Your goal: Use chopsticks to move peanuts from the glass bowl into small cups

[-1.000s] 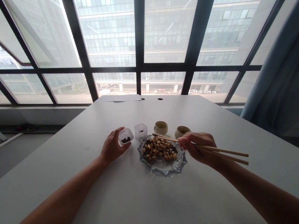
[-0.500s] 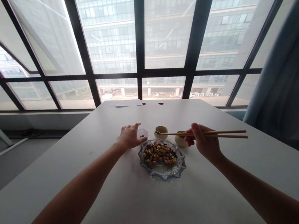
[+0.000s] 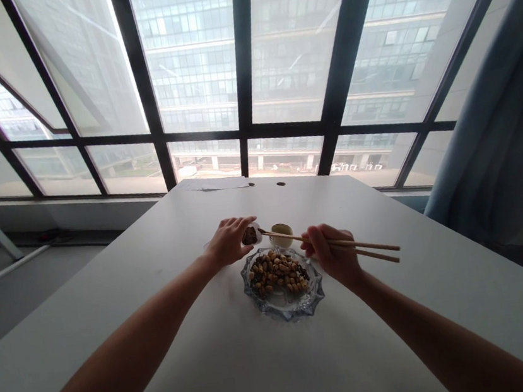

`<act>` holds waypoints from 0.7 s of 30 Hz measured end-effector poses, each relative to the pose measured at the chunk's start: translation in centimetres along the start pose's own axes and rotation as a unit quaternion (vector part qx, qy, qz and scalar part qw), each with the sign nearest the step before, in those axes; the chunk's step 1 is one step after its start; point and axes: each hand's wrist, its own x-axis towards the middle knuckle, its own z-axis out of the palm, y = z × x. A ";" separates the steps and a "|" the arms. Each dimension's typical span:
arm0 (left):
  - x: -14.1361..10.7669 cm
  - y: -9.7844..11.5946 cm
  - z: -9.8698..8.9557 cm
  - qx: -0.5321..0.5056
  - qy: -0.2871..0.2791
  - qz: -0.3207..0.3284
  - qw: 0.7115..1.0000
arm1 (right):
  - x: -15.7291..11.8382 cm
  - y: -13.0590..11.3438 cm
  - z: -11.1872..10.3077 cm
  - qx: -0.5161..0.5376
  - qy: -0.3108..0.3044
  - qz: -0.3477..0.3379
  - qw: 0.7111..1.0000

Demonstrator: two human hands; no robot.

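Grip, left: my left hand (image 3: 229, 241) is closed around the small cup (image 3: 259, 237), fingers over the far side and thumb below. The cup appears tilted, its brown contents facing me.

Grip, right: my right hand (image 3: 333, 254) is closed on the chopsticks (image 3: 367, 245), which slope leftward across the bowl (image 3: 280, 243) to the cup's rim. A dark speck shows at the tips; it is too small to tell whether they pinch it.

Procedure, as I judge it: I should brace the cup lightly — hard pressure may flex the wall — and limit its tilt so that nothing spills. The tips should stay low at the rim, with even finger pressure, since the sticks may cross or roll. My wrist must clear the bowl.

Layout: the glass dish (image 3: 278, 299), holding nuts (image 3: 275, 270), stands nearer me than the cup and bowl.

Surface: a smooth white table (image 3: 264, 374), with paper (image 3: 222, 183) and two dark holes (image 3: 281, 184) at the far end.

Room: dark-framed windows (image 3: 193, 71) face a tall building; a blue curtain (image 3: 501, 128) hangs at right. Backlight leaves the near area dim.
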 end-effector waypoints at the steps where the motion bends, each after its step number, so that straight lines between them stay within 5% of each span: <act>1: 0.0 0.1 0.0 -0.001 -0.001 -0.001 1.000 | 0.5 0.1 0.5 -0.003 -0.022 -0.009 1.000; 5: 0.0 0.5 0.0 0.000 -0.013 -0.010 1.000 | 2.0 0.3 1.8 -0.003 -0.072 0.002 0.997; 10: 0.2 0.5 0.1 0.016 -0.031 -0.042 0.999 | 1.7 -0.1 -0.3 0.032 -0.050 0.056 0.997; 15: 1.0 0.4 0.2 0.042 -0.100 -0.112 0.988 | 0.5 -1.1 -2.8 0.061 -0.189 0.176 0.964; 18: 1.0 0.5 -0.1 0.036 -0.111 -0.136 0.984 | -0.2 -1.1 -2.3 0.067 -0.261 0.202 0.942; 21: -0.2 0.3 -0.7 0.035 -0.084 -0.133 0.987 | -0.9 -0.5 -0.9 0.081 -0.268 0.203 0.938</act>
